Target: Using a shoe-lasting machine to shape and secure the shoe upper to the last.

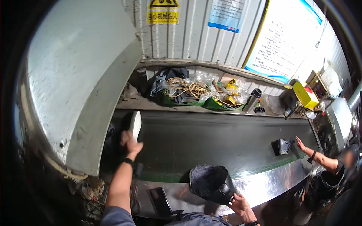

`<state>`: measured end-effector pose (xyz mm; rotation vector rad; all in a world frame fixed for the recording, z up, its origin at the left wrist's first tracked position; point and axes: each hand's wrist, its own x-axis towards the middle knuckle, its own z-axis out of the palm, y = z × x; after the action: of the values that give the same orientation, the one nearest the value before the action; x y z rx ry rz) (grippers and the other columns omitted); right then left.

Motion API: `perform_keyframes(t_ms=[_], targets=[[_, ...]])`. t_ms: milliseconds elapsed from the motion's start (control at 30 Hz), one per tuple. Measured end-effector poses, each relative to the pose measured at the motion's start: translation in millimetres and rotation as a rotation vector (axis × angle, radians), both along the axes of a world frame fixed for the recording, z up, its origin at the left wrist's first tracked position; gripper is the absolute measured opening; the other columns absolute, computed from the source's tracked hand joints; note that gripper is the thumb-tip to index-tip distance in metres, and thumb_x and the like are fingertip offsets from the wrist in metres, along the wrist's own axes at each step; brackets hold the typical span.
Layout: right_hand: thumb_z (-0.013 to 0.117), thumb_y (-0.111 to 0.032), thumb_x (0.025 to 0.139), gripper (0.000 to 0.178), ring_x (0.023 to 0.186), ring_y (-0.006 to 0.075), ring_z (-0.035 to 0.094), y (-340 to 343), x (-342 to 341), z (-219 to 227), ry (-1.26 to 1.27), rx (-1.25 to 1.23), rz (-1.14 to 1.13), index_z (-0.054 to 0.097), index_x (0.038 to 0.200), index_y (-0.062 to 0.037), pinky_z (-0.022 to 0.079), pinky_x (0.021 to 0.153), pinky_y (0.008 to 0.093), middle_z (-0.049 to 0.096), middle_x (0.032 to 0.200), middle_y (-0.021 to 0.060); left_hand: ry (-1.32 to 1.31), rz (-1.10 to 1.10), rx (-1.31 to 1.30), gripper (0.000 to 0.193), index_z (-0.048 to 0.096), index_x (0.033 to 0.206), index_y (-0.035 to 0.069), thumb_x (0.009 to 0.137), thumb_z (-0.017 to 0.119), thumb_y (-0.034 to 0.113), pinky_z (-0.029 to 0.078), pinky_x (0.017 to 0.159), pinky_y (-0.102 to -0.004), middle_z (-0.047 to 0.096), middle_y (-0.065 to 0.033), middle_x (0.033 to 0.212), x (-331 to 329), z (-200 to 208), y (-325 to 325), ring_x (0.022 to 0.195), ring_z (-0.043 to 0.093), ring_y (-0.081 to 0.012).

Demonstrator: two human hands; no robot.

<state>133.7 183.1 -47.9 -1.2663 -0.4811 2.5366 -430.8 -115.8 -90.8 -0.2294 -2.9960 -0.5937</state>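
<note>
My left hand [132, 144], smeared by motion, is at the lower end of a shoe with a white sole [136, 122], at the belt's left end. Its fingers are too blurred to show whether they grip the shoe. At the belt's near edge, my right hand [241, 208] is closed on the toe end of a black boot [208, 181]. The boot is tilted, and its dark, fuzzy-lined opening faces up.
The dark conveyor belt [196, 133] has a metal ledge [260, 188] in front, holding a phone [160, 200]. A large grey hood [102, 101] stands left. At right, a co-worker's hand [300, 144] is beside another black boot [281, 147]. Behind are a thermos [252, 100] and rope [192, 89].
</note>
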Motion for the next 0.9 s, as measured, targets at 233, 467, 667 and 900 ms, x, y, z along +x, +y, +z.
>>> perform_keyframes(t_ms=[233,467,667,900], targets=[[0.068,-0.008,0.092,0.041,0.128,0.0349,0.052,-12,32,52,0.100,0.003,-0.066,0.051,0.128,-0.0193,0.032,0.101,0.0823,0.058,0.132,0.0069,-0.361,0.065,0.481,0.114,0.028,0.156,0.027,0.058,0.086,0.019,0.032,0.115,-0.0480,0.033,-0.0266,0.151,29,-23,-56,0.140,0.034,-0.0416],[0.070,-0.010,0.092,0.055,0.128,0.0328,0.051,-3,57,25,0.241,0.010,-0.021,0.040,0.137,-0.0234,0.039,0.102,0.0745,0.053,0.135,0.0050,0.259,-0.385,-0.086,0.072,0.065,0.125,0.019,0.055,0.079,0.014,0.031,0.108,-0.0583,0.031,-0.0247,0.146,178,103,7,0.134,0.030,-0.0459],[0.070,-0.010,0.092,0.060,0.127,0.0306,0.050,20,70,21,0.180,0.073,-0.057,0.040,0.141,-0.0259,0.039,0.103,0.0676,0.050,0.138,0.0073,0.430,-0.921,-0.041,0.053,0.069,0.104,0.014,0.053,0.078,0.021,0.029,0.107,-0.0571,0.036,-0.0214,0.140,323,134,60,0.132,0.031,-0.0395],[0.069,-0.010,0.093,0.059,0.130,0.0338,0.049,31,107,41,0.276,0.160,-0.039,0.040,0.144,-0.0170,0.041,0.103,0.0700,0.049,0.141,0.0114,0.647,-1.294,0.064,0.028,0.064,0.107,0.025,0.079,0.063,0.023,0.027,0.110,-0.0487,0.052,-0.0044,0.130,466,89,88,0.128,0.040,-0.0219]])
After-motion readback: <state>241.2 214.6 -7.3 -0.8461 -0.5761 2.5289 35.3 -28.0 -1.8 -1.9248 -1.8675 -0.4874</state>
